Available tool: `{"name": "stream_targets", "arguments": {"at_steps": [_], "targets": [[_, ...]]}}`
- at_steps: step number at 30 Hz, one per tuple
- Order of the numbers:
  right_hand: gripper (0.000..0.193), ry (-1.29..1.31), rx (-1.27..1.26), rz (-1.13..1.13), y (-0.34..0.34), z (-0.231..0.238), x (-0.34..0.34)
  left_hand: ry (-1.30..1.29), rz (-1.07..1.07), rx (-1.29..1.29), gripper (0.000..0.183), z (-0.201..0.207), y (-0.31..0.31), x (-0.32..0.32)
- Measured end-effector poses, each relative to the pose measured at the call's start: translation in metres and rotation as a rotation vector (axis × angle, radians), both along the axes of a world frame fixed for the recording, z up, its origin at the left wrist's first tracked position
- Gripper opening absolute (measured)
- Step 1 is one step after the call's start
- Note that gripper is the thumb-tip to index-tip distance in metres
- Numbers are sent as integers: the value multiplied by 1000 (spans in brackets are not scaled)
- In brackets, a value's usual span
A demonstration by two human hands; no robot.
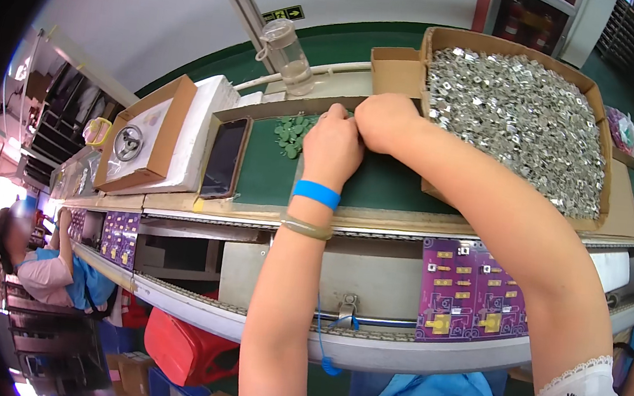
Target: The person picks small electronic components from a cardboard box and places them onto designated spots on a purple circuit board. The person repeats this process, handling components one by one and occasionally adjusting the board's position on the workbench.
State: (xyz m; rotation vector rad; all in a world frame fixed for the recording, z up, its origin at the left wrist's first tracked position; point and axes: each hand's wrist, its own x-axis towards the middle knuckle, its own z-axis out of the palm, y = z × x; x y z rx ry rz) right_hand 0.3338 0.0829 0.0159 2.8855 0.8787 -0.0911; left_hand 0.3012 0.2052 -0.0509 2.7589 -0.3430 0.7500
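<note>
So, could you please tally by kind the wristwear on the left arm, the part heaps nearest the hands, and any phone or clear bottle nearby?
Blue wristband: 1
Bangle: 1
Heap of green pieces: 1
Heap of silvery parts: 1
Phone: 1
Clear bottle: 1
Total: 6

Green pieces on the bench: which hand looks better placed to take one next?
Probably the left hand: it is close beside the green pieces, while the right hand is farther from them, nearer the metal parts.
</note>
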Motion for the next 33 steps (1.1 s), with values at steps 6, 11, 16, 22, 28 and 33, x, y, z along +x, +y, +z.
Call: {"name": "stream_targets", "arguments": {"at_steps": [6,11,16,22,28,33], "targets": [[20,-6,-15,86,-4,-3,-16,124,64,-93,14,17,18,-11],[14,-162,155,223,-10,-17,-25,145,80,0,13,13,18,-10],[26,-37,534,132,-11,21,-68,35,-197,-87,15,-17,30,10],[28,-165,1004,216,-98,26,-157,81,-16,-4,31,-20,10,20],[22,85,998,25,-208,1,-226,164,-47,-107,22,-23,-1,36],[22,175,1098,-307,-283,1,-269,264,47,-64,20,-15,0,41]]}}
